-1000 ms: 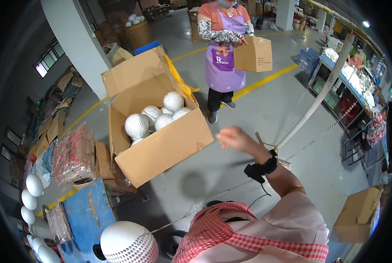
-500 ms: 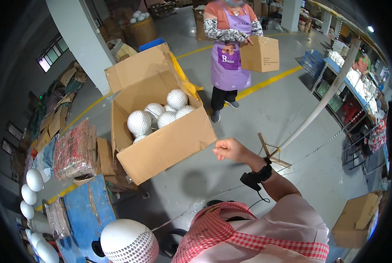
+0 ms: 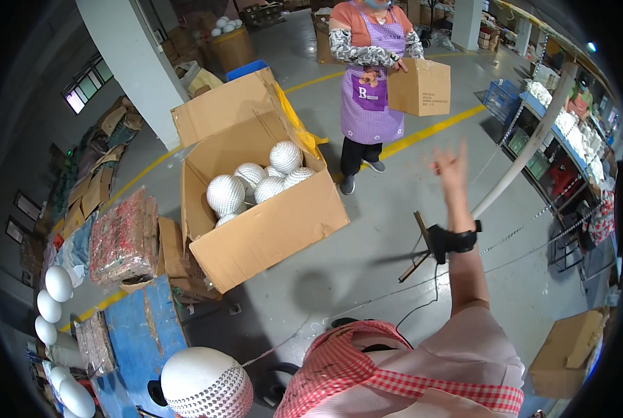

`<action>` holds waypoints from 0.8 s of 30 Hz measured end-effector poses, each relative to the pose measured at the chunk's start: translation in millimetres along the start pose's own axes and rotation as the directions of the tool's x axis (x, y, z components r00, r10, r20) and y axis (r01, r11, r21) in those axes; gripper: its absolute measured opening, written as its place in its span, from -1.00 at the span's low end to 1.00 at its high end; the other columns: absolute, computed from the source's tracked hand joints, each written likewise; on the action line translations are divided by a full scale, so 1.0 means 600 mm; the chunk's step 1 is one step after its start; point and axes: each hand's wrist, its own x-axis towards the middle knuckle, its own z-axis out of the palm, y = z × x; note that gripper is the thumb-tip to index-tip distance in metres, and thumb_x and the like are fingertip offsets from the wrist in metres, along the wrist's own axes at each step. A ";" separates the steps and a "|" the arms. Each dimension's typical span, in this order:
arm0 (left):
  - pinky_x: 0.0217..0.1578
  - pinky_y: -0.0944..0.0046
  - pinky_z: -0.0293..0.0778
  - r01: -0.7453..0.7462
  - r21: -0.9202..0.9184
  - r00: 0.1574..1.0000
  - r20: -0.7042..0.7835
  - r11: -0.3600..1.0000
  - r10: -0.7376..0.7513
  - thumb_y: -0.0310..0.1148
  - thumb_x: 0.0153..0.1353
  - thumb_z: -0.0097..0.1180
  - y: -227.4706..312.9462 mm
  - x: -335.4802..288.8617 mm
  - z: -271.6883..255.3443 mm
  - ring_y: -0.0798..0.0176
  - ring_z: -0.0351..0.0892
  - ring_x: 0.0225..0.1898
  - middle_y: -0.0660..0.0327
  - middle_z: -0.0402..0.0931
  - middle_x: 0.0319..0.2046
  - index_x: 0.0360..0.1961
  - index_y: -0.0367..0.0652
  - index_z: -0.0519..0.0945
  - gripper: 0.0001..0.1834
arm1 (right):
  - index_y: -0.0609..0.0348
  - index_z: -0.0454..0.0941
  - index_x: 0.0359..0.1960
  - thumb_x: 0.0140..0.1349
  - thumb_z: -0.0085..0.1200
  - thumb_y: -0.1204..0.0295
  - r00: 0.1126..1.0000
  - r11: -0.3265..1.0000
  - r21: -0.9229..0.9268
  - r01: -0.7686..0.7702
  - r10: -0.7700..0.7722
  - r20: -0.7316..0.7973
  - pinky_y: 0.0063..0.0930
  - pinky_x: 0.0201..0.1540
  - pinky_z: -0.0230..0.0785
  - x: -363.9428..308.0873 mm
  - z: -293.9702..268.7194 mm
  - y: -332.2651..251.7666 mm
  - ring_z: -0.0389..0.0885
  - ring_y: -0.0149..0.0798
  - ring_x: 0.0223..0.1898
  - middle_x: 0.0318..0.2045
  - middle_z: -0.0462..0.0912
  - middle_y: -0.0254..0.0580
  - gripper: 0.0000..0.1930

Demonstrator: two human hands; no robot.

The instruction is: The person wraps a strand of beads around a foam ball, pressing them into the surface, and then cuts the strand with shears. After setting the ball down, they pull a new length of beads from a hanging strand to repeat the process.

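My right hand (image 3: 452, 167) is raised over the floor right of the big carton, fingers spread and a little blurred, with nothing visible in it. A black band with a small device (image 3: 454, 239) is on that wrist, and a cord hangs from it. Low on the left, a white ball (image 3: 203, 383) is partly covered with rows of silvery beads. From it a thin bead strand (image 3: 353, 308) runs right, passing below my hand. My left hand does not show.
An open carton (image 3: 270, 230) holds several bead-covered balls (image 3: 226, 194). Beyond it a person in a purple apron (image 3: 371, 104) carries a closed carton (image 3: 419, 87). A slanting pole (image 3: 527, 143) with hanging strands stands right; a blue board (image 3: 141, 327) and plain white balls (image 3: 58, 283) are left.
My right hand has swung right and away from me, off the carton's corner, and its curled fingers have spread. The bead-patterned ball stays in place.
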 end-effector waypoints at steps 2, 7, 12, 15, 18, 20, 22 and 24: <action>0.14 -0.01 0.30 -0.009 -0.007 1.000 -0.006 1.000 0.009 -0.09 0.42 -0.22 0.001 0.000 -0.003 -0.20 0.36 0.11 -0.24 0.34 0.10 0.22 -0.36 0.31 -0.44 | 0.18 -0.29 0.42 0.28 0.07 0.42 0.974 0.979 -0.094 0.179 -0.190 -0.122 -0.67 -0.44 0.34 0.041 -0.058 -0.034 0.54 -0.48 -0.48 -0.19 0.65 -0.11 -0.15; 0.15 -0.01 0.30 -0.032 -0.013 0.999 -0.008 0.999 0.031 -0.09 0.42 -0.22 0.002 0.001 0.008 -0.20 0.35 0.12 -0.24 0.33 0.11 0.22 -0.36 0.31 -0.43 | 0.27 -0.29 0.41 0.31 0.03 0.37 0.927 0.960 -0.187 0.208 -0.255 -0.274 -0.64 -0.41 0.38 0.075 -0.128 -0.099 0.57 -0.45 -0.45 -0.16 0.66 -0.12 -0.18; 0.20 -0.02 0.25 -0.005 -0.034 1.000 0.030 0.999 0.006 -0.09 0.41 -0.19 -0.007 0.006 0.010 -0.21 0.31 0.17 -0.23 0.28 0.17 0.23 -0.39 0.27 -0.42 | 0.31 -0.29 0.40 0.29 0.01 0.40 0.923 0.964 -0.184 0.192 -0.241 -0.300 -0.64 -0.40 0.37 0.072 -0.155 -0.102 0.58 -0.44 -0.44 -0.18 0.67 -0.11 -0.19; 0.21 -0.03 0.24 0.085 -0.130 0.995 -0.031 0.988 -0.090 -0.08 0.40 -0.18 0.004 0.000 0.016 -0.21 0.30 0.19 -0.24 0.27 0.19 0.25 -0.40 0.23 -0.39 | 0.30 -0.27 0.40 0.30 0.06 0.34 0.915 0.960 -0.196 0.201 -0.255 -0.312 -0.65 -0.38 0.38 0.075 -0.169 -0.101 0.59 -0.45 -0.43 -0.16 0.67 -0.12 -0.17; 0.20 -0.05 0.25 0.109 -0.162 0.993 -0.032 0.981 -0.115 0.07 0.37 -0.19 0.022 0.001 0.009 -0.21 0.31 0.19 -0.25 0.26 0.19 0.28 -0.36 0.20 -0.28 | 0.31 -0.24 0.39 0.29 0.07 0.35 0.901 0.954 -0.194 0.228 -0.283 -0.329 -0.66 -0.39 0.38 0.081 -0.180 -0.103 0.59 -0.46 -0.44 -0.17 0.67 -0.11 -0.18; 0.20 -0.05 0.26 0.101 -0.168 0.994 -0.031 0.981 -0.108 0.08 0.36 -0.20 0.017 0.000 0.009 -0.21 0.31 0.19 -0.25 0.26 0.19 0.28 -0.35 0.20 -0.27 | 0.31 -0.23 0.39 0.29 0.07 0.36 0.894 0.952 -0.183 0.247 -0.297 -0.336 -0.66 -0.39 0.38 0.081 -0.181 -0.108 0.58 -0.46 -0.44 -0.17 0.67 -0.10 -0.19; 0.20 -0.05 0.26 0.093 -0.187 0.995 -0.025 0.978 -0.099 0.11 0.35 -0.20 0.010 -0.003 0.009 -0.21 0.31 0.19 -0.25 0.27 0.19 0.29 -0.34 0.20 -0.25 | 0.34 -0.30 0.40 0.30 -0.01 0.44 0.883 0.942 -0.210 0.263 -0.323 -0.342 -0.63 -0.40 0.36 0.081 -0.180 -0.122 0.58 -0.42 -0.44 -0.16 0.66 -0.06 -0.20; 0.20 -0.05 0.26 0.084 -0.207 0.996 -0.020 0.975 -0.090 0.14 0.34 -0.21 0.000 -0.006 0.010 -0.22 0.32 0.19 -0.25 0.27 0.19 0.29 -0.33 0.20 -0.23 | 0.34 -0.29 0.39 0.30 -0.01 0.44 0.882 0.940 -0.205 0.272 -0.329 -0.337 -0.63 -0.40 0.36 0.083 -0.181 -0.125 0.58 -0.42 -0.44 -0.16 0.67 -0.06 -0.21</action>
